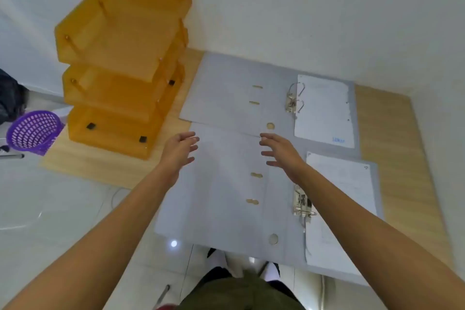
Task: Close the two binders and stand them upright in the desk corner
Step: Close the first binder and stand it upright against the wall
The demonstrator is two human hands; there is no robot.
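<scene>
Two grey lever-arch binders lie open and flat on the wooden desk. The far binder lies against the wall, its metal rings open and white paper on its right half. The near binder overlaps the far one's front edge and juts past the desk's front edge, also with paper on its right side. My left hand hovers over the near binder's far left corner, fingers spread, holding nothing. My right hand hovers over the near binder's spine near its far edge, fingers apart and empty.
An orange three-tier paper tray stands on the desk's left part, next to the far binder. A purple basket sits on the floor to the left. White walls meet at the desk's far right corner. Bare wood shows right of the binders.
</scene>
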